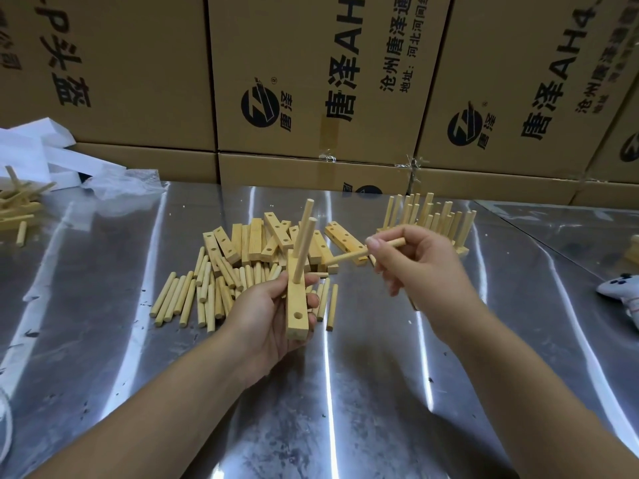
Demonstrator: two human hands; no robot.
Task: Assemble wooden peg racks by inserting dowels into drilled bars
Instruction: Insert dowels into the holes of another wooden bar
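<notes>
Left hand (266,316) gripped a pale, square-edged drilled bar (296,305) above the steel table (345,392). Two round dowels (304,247) stood in it, and one hole near its near end gaped. Right hand (425,267) pinched a loose dowel (347,256) roughly level, just beside.

Shiny sheet-metal table (345,392): heap of pale drilled wooden bars (257,238), loose pale round wooden dowels (186,299) touching its near side, assembled wooden peg racks (432,219) upright far right.
</notes>
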